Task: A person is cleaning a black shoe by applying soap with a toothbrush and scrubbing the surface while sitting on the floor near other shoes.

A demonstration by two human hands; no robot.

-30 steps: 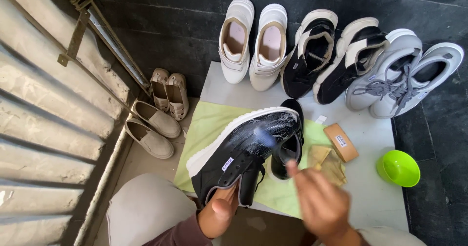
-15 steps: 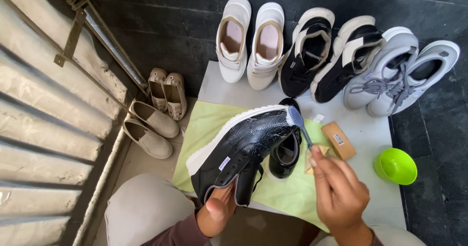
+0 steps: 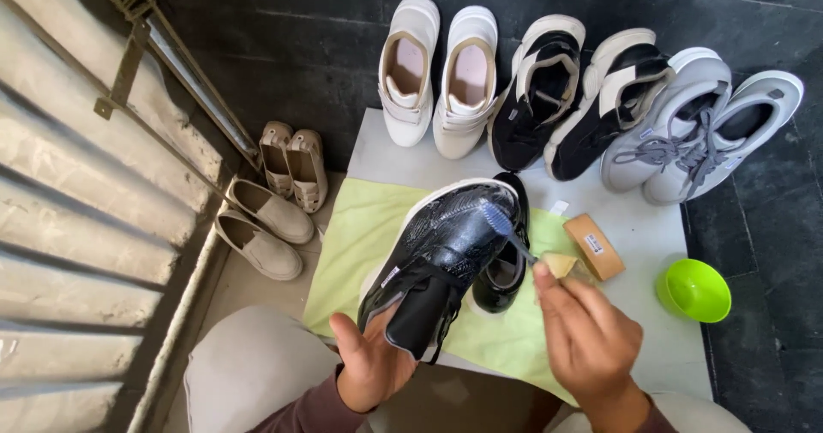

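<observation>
My left hand grips the heel end of a black shoe with a white sole, tilted with its toe pointing up and away. My right hand holds a toothbrush whose bristle head rests on the wet, shiny toe of that shoe. The second black shoe lies beneath it on a light green cloth.
Along the dark wall stand a white pair, a black-and-white pair and a grey pair. Two beige pairs sit at the left by a metal gate. A brown block and a green bowl lie on the right.
My right hand moved from low at the front up to the shoe's toe, bringing the toothbrush onto it. The shoe in my left hand stayed nearly still.
</observation>
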